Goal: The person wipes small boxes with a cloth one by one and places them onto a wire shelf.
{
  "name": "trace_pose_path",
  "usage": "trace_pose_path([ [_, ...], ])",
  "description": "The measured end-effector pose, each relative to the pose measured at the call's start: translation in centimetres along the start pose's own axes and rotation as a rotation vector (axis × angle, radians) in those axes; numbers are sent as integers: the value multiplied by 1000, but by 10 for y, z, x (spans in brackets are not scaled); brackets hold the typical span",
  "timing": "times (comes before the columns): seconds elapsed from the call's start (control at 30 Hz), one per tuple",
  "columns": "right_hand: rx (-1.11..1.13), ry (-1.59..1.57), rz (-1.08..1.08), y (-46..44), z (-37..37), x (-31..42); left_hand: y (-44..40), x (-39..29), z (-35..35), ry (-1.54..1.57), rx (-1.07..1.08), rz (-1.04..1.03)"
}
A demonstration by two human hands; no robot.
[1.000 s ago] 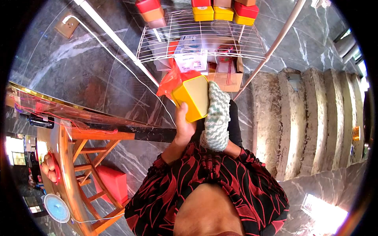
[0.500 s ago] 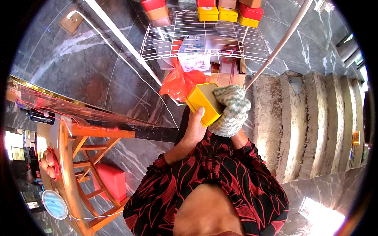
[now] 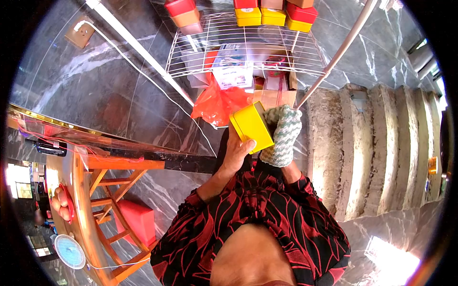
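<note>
A yellow rectangular tin box [image 3: 252, 127] is in my left hand [image 3: 235, 151], with the thumb along its near edge and the fingers behind it. Its open side is turned right, so little of the inside shows. My right hand holds a green-and-white knitted cloth [image 3: 283, 134], bunched against the box's open side. That cloth hides the right fingers; only the wrist [image 3: 291, 171] shows below it.
Ahead stands a white wire rack [image 3: 248, 50] with red, orange and yellow boxes [image 3: 248, 17] on it. An orange-red plastic bag [image 3: 214, 102] and cartons lie below. Concrete steps [image 3: 353, 152] rise at right. A wooden chair [image 3: 114, 190] and white cable [image 3: 143, 71] are at left.
My left hand has tilted the tin box so its outer side faces up and its opening faces right. The cloth has shifted along with it and stands more upright beside the opening.
</note>
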State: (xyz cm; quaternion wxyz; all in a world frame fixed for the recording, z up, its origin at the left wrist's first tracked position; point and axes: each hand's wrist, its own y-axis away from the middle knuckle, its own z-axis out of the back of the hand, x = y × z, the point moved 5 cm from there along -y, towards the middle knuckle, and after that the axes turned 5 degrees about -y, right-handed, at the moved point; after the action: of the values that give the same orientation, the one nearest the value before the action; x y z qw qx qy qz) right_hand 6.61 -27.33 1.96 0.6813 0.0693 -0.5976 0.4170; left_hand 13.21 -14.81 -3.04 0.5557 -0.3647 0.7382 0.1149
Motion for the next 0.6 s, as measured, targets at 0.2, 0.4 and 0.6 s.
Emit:
trace_pose_path([
  [0.2,-16,112,351,6,-9,42,-1,11,-3,24,-120,53],
  [0.4,-4,38,376,8,-14,37,-4,14,1,30,-118,95],
  [0.6,-27,44,386,0,-14,26,-10,8,4,70,-45,132],
])
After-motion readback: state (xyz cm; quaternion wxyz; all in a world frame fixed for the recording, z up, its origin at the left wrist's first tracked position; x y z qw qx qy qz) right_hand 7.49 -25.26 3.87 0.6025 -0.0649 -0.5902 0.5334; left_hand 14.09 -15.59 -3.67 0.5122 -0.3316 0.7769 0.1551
